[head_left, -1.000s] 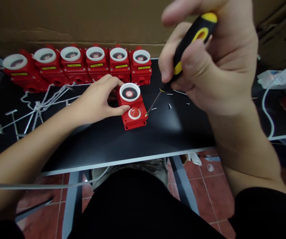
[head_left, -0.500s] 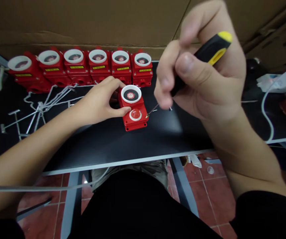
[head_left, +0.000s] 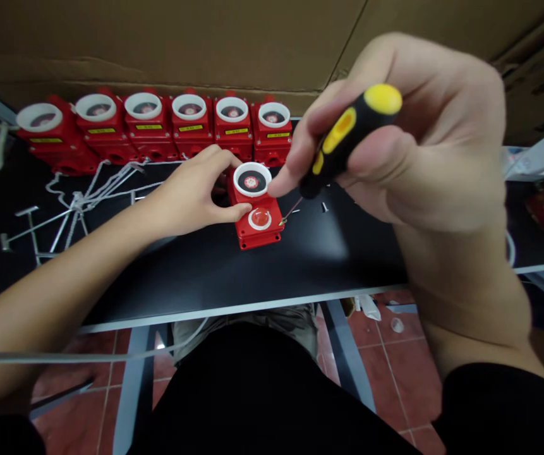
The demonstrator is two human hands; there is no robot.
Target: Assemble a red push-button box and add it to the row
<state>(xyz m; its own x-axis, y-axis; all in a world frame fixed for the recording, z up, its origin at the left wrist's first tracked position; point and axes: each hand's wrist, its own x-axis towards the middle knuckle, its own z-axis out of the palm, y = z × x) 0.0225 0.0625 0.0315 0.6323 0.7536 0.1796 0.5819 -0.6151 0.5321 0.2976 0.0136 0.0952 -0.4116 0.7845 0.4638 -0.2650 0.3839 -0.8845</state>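
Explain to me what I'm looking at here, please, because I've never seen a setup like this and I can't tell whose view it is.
There's no machine: these are a person's own bare hands, seen from a camera worn on their head, looking forward and down. The left hand steadies a red unit with a white ring and a small red dome. The right hand grips a black and yellow screwdriver, its tip at a corner of that unit. On the black table, a row of six similar red units stands behind, with T-shaped metal pieces and white cords to the left. A small screw lies to the right.
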